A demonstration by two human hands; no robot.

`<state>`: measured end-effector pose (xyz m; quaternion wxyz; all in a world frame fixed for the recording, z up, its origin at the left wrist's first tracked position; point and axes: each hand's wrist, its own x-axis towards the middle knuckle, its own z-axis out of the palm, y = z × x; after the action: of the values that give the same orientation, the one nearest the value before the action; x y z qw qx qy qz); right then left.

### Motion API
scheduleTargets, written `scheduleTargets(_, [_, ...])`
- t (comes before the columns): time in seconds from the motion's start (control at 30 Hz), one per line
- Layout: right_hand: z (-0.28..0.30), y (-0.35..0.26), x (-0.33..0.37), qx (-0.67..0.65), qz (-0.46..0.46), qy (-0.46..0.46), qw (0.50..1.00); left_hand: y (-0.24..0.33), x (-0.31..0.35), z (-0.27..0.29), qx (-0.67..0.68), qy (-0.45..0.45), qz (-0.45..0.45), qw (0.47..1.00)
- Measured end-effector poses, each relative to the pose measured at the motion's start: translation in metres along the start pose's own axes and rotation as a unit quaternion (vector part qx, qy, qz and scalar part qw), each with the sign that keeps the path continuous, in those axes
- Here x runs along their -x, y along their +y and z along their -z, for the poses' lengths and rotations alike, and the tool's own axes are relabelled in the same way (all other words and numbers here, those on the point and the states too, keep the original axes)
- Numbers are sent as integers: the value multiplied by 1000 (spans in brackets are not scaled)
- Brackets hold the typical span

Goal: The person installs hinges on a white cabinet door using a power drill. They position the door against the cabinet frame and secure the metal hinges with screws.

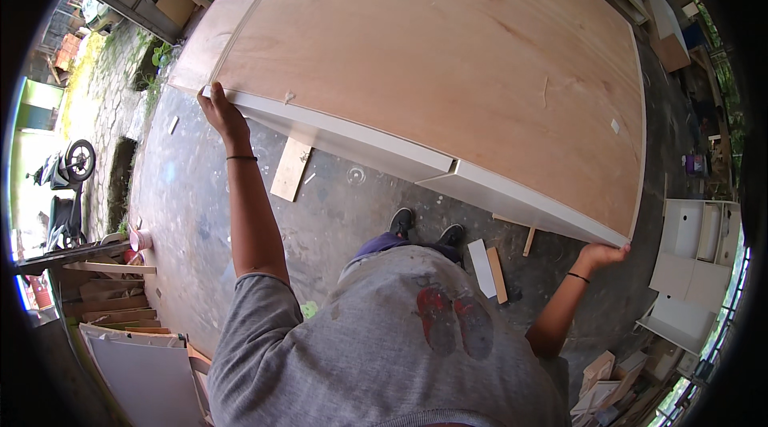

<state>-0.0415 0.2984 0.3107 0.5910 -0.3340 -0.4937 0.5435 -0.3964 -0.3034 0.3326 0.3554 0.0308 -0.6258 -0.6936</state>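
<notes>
A large cabinet (432,51) with a bare plywood face and white front edges fills the upper middle, tilted with its right corner nearer to me. My left hand (222,113) is closed round its near left corner, thumb on top and fingers partly hidden beyond the edge. At the near right corner my right hand (602,256) grips from beneath, its fingertips at the edge. Two white front panels (344,139) meet along the near side with a narrow gap between them.
On the concrete floor lie a plywood offcut (291,169) and white and brown strips (490,269) near my feet. White cabinet boxes (690,267) stand at the right, above scrap wood (608,383). Leaning boards (140,371) are at lower left; a motorcycle (68,187) is outside.
</notes>
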Motion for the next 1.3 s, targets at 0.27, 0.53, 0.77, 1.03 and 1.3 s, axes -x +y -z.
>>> scheduleTargets(0.27, [-2, 7, 0, -5, 13, -37, 999, -13, -6, -10, 155, 47, 57, 985])
scheduleTargets(0.53, [-7, 5, 2, -6, 3, -28, 1000, -1, -5, -12, 133, 12, 94, 987])
scheduleTargets(0.77, [-12, 1, 7, -9, 0, -25, 1000, -7, -10, -10, 154, 6, 99, 983])
scheduleTargets(1.03, [-4, 8, 0, -19, 3, -44, 999, -6, -10, -9, 145, 19, 131, 981])
scheduleTargets(1.3, [-8, 6, 5, -22, -5, -43, 999, -11, -14, -3, 130, 0, 150, 980])
